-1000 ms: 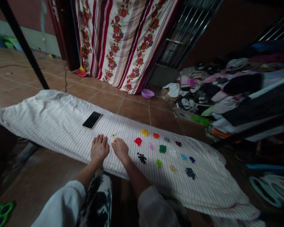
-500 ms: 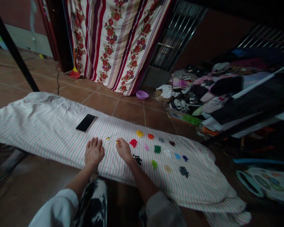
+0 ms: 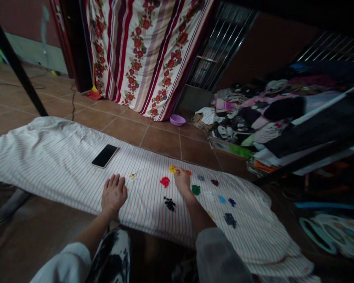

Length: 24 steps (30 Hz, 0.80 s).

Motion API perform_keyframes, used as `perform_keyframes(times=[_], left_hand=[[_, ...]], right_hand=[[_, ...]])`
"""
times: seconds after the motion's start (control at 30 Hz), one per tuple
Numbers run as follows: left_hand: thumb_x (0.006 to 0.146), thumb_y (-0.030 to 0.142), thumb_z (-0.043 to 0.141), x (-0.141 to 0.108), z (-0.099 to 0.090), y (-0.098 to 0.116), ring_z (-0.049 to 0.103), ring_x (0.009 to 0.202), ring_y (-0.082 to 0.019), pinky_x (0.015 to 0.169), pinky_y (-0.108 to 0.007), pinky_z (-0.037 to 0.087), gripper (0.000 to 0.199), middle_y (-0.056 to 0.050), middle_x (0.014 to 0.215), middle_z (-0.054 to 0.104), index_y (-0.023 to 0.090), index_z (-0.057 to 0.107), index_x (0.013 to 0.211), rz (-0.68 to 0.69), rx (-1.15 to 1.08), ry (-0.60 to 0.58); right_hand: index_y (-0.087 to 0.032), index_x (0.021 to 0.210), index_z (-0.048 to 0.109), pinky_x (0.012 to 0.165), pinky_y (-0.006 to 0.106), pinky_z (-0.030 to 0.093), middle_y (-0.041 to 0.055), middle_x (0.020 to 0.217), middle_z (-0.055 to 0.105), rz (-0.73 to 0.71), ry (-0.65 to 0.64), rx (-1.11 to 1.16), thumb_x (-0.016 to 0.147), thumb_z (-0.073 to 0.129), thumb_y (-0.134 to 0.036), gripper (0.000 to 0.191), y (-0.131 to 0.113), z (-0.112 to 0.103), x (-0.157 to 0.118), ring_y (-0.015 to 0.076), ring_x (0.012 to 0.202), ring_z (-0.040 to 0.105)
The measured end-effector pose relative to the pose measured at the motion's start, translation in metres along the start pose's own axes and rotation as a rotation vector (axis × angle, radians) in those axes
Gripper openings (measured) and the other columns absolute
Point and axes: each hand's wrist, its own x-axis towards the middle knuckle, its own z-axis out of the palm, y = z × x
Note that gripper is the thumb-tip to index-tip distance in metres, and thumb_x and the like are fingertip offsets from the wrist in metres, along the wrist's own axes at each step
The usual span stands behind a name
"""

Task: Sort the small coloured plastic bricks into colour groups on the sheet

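Observation:
On a striped cloth (image 3: 147, 196) lie small piles of coloured pieces. My right hand (image 3: 182, 180) has its fingers pinched at the edge of the yellow pile (image 3: 172, 169); what is between the fingertips is too small to tell. The red pile (image 3: 165, 181) is just left of it, the dark green pile (image 3: 196, 190) to its right, and the black pile (image 3: 170, 204) nearer me. My left hand (image 3: 114, 193) lies flat on the cloth, fingers spread a little, holding nothing. Beyond its fingertips sits a small cluster of white and yellow pieces (image 3: 132, 176).
A phone (image 3: 105, 156) lies on the cloth at the left. Further piles, light blue (image 3: 221, 199) and dark grey (image 3: 230, 220), are to the right. Beyond the cloth are a purple basin (image 3: 177, 120), a hanging floral curtain (image 3: 141, 59) and heaped clothes (image 3: 253, 110).
My right hand has moved right, from beside the small white and yellow cluster to the yellow pile. The yellow piece seen at its fingertips before no longer shows. My left hand stays flat.

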Motion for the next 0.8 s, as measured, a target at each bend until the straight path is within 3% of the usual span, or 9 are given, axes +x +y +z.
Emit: perform_keyframes(times=[0.47,0.8], left_hand=[[0.089,0.025,0.039,0.001,0.000,0.000,0.045,0.131,-0.030,0.111,-0.046,0.028,0.042,-0.016,0.135,0.056,0.013,0.063,0.122,-0.023,-0.020,-0.048],[0.088,0.024,0.040,0.000,-0.001,0.000,0.046,0.130,-0.030,0.111,-0.047,0.030,0.041,-0.015,0.134,0.057,0.013,0.063,0.120,-0.013,-0.032,-0.029]], right_hand=[[-0.016,0.085,0.064,0.074,0.027,0.040,0.0084,0.085,0.069,-0.031,-0.025,-0.138,0.084,0.050,-0.015,0.013,0.006,0.013,0.021,0.0186,0.082,0.062],[-0.018,0.087,0.066,0.075,0.027,0.042,0.0066,0.086,0.069,-0.062,-0.013,-0.082,0.085,0.048,-0.018,0.019,0.011,0.012,0.017,0.0181,0.082,0.062]])
